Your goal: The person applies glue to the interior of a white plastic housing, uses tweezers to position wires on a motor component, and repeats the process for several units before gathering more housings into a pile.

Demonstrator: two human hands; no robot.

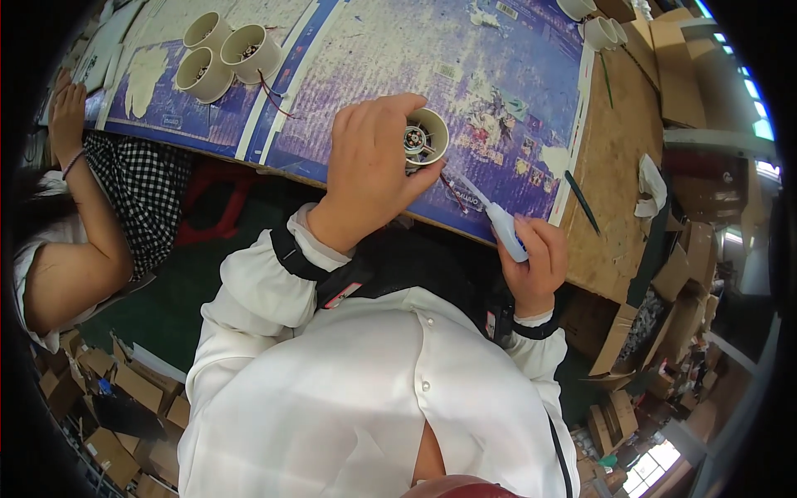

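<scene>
My left hand point(369, 166) is closed round a white round cup-shaped housing point(442, 133) at the table's near edge. Inside it a small motor point(415, 139) with a round metal top shows, and dark red wires point(452, 192) come out below. A pale bottle with a long thin nozzle point(505, 231) is gripped in my right hand point(538, 261). Its nozzle points up and left toward the housing, and I cannot tell whether the tip touches it. My left fingers and thumb hide part of the housing.
Three similar white housings point(249, 55) with wired parts stand at the table's far left. More white cups point(599, 35) are at the far right. A dark green stick point(581, 202) and crumpled white paper point(652, 187) lie on the right. Another person's arm point(91, 203) is at the left.
</scene>
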